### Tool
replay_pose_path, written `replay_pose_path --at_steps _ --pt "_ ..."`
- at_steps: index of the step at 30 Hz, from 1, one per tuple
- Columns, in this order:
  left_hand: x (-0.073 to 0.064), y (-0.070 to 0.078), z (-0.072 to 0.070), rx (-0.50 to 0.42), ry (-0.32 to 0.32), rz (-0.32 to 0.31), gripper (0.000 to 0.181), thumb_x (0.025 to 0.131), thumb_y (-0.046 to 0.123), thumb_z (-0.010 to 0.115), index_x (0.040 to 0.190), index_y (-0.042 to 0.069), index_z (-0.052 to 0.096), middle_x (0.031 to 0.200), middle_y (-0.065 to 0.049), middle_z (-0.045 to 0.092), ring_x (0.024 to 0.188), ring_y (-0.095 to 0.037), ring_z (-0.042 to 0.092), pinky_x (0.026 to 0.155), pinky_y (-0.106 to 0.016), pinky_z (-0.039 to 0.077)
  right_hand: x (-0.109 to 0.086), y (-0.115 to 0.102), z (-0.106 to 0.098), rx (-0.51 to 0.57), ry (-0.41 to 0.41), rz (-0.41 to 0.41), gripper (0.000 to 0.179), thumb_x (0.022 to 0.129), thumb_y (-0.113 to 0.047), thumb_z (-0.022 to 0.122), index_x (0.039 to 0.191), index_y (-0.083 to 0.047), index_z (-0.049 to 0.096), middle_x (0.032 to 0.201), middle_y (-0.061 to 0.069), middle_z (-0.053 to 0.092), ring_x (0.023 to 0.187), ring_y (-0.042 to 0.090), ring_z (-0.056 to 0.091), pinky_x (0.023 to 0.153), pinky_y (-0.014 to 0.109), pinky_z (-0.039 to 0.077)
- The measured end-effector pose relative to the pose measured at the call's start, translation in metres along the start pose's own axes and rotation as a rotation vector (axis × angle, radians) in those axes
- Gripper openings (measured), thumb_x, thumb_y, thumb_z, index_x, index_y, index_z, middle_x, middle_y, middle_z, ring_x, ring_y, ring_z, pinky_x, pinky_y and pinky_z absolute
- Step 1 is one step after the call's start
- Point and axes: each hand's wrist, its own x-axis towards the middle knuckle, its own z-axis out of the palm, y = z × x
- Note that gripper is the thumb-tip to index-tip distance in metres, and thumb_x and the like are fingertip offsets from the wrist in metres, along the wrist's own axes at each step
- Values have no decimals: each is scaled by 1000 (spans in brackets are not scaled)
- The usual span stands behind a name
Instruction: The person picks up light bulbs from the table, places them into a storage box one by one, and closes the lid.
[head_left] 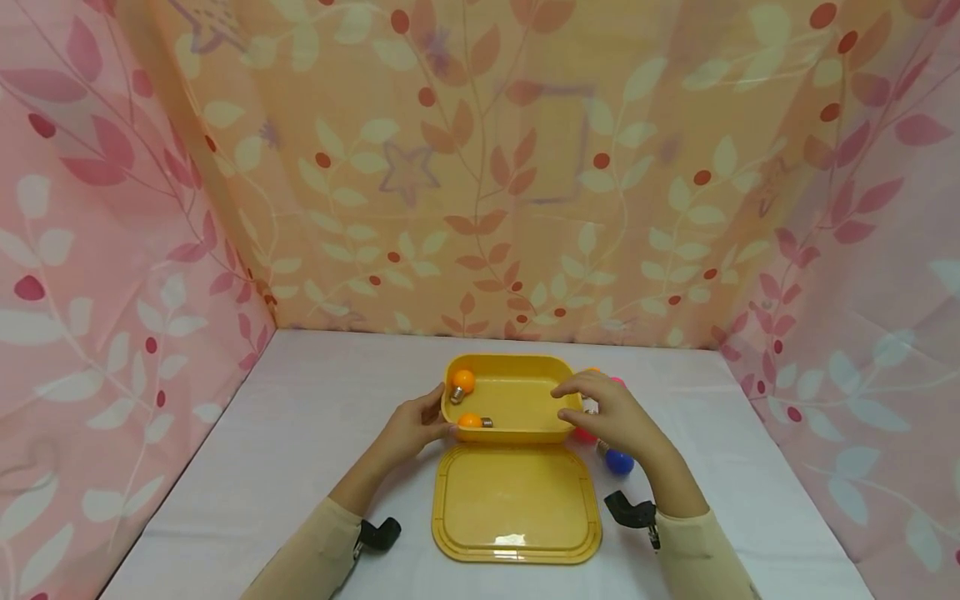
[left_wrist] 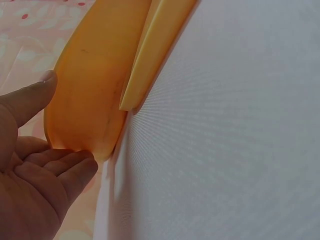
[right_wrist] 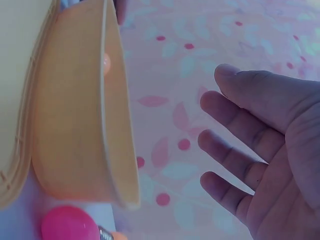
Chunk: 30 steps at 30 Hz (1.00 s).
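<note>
A yellow plastic box [head_left: 517, 435] stands open on the white-covered table in the head view. Two orange toy light bulbs lie in its left part: one orange bulb [head_left: 463, 382] near the back corner, the other orange bulb [head_left: 471, 422] along the front wall. My left hand [head_left: 408, 427] holds the box's left end, thumb and fingers against the wall [left_wrist: 95, 85]. Above the right rim hovers my right hand [head_left: 611, 412], fingers spread and holding nothing; the right wrist view shows that empty palm [right_wrist: 280, 165] beside the box wall [right_wrist: 75, 110].
Just in front of the box lies its yellow lid [head_left: 517, 504]. Right of the box, partly behind my right hand, are several more bulbs, among them a blue bulb [head_left: 619, 462] and a pink bulb [right_wrist: 70, 225]. Flowered cloth walls [head_left: 480, 183] surround the table.
</note>
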Motion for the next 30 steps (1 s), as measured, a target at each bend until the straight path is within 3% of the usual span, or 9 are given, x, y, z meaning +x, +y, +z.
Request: replay_pose_path --at_steps 10,21,25,30 --pt "1 -4 1 -5 0 -8 90 87 32 83 160 11 34 159 -8 45 141 -28 51 111 -43 47 -17 24 -23 -42 91 39 28 90 -21 82 117 -24 74 118 -7 71 118 20 61 102 56 53" --pt "2 -2 2 0 -2 -15 90 88 32 83 160 12 33 158 -7 46 140 -26 52 111 -40 47 -29 65 -40 -43 172 243 31 92 -32 79 120 -19 74 127 4 70 127 32 57 106 66 45" --pt "2 -3 2 -10 3 -15 89 88 31 83 160 11 33 158 -9 47 140 -27 53 111 -42 47 -33 77 -44 -46 136 322 42 91 -45 77 124 -20 72 130 2 69 131 36 53 106 69 43" --pt "2 -4 2 -24 5 -20 90 88 31 83 160 13 33 158 -7 46 140 -25 52 112 -41 47 -37 84 -49 -14 11 377 50 88 -52 77 127 -21 71 131 5 69 129 42 52 105 69 44"
